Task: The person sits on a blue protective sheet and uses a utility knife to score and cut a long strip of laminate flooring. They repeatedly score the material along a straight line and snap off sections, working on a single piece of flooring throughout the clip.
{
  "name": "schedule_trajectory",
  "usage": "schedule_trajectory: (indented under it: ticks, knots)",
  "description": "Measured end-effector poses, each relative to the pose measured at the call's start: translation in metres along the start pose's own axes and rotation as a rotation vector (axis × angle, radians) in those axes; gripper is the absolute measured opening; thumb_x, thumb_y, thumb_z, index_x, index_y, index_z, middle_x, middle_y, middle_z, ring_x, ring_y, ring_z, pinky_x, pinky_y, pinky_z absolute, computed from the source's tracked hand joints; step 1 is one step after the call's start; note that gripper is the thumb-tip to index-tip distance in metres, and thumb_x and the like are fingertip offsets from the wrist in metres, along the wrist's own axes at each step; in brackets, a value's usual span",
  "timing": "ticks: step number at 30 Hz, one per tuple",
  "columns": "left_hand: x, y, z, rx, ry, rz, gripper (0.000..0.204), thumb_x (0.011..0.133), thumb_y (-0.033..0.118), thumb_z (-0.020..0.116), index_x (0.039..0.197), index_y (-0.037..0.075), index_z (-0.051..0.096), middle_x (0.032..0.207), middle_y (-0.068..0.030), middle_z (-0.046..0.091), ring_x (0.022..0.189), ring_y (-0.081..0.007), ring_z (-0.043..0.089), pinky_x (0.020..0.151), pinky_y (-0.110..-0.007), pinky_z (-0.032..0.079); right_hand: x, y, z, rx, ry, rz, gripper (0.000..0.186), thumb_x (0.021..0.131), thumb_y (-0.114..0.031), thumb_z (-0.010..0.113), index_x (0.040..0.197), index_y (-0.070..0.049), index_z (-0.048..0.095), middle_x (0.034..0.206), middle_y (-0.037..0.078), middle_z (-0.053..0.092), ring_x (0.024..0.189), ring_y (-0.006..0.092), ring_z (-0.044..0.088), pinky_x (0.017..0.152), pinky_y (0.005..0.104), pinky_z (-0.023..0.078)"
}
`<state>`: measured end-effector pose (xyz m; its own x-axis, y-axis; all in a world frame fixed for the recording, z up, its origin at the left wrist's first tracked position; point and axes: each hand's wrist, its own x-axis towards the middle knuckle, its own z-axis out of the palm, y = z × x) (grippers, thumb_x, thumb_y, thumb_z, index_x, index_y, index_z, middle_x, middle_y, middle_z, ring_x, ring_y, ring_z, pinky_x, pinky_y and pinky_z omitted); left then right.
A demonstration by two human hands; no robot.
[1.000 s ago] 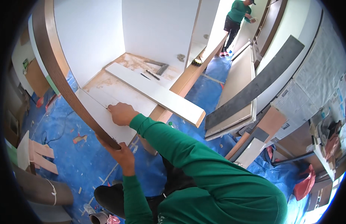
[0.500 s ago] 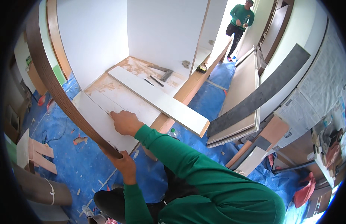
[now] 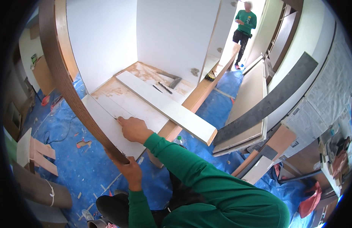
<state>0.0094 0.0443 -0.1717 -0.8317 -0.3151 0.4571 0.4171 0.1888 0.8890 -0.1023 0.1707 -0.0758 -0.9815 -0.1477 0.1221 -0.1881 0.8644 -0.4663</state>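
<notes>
My left hand (image 3: 131, 173) is wrapped round the lower end of a long dark brown wood-grain strip (image 3: 75, 102), which rises up past the left of a white cabinet. Against a white panel (image 3: 140, 142) my right hand (image 3: 135, 129) is closed, with a thin, pale tip jutting past its fingers; most of what it grips is hidden. Just beyond lies a loose white board (image 3: 166, 108), crossing the cabinet base and overhanging a wooden rail (image 3: 197, 98). Behind that board are a metal square (image 3: 176, 81), a dark slim tool (image 3: 165, 88) and a thin pen-like stick (image 3: 157, 89).
A tape measure (image 3: 209, 76) sits on the rail. To the right, a dark grey strip (image 3: 271, 93) leans over stacked panels (image 3: 242, 114). Blue sheeting (image 3: 92, 163) covers the floor, with offcuts (image 3: 41, 154) at left. A person in green (image 3: 246, 22) stands in the far doorway.
The scene has shifted slightly right and down in view. My right hand stays low over the white panel, its thin tip now showing. The person in the doorway has changed stance.
</notes>
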Motion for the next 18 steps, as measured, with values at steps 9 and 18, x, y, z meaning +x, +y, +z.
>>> schedule_trajectory:
  ticks: [9,18]
  knots:
    - [0.002,0.008,0.000,-0.033,-0.023,0.039,0.095,0.090,-0.008,0.052,0.177,-0.007,0.015,0.175,-0.0257,0.036,0.160,-0.0334,0.042,0.134,-0.042,0.031,-0.029,0.002,-0.009,0.162,0.004,0.076,0.060,0.103,-0.022,0.063,0.162,-0.017,0.054,0.107,0.027,0.080,0.101,0.0475,0.078,0.086,0.0604,0.061]
    - [0.006,0.007,0.007,-0.198,-0.043,0.013,0.097,0.088,-0.008,0.051,0.177,-0.009,0.011,0.177,-0.0265,0.035,0.162,-0.0335,0.040,0.135,-0.040,0.028,-0.003,0.007,-0.004,-0.036,0.114,-0.027,0.038,0.106,-0.021,0.053,0.140,-0.012,0.067,0.098,0.024,0.079,0.092,0.0429,0.078,0.080,0.0599,0.062]
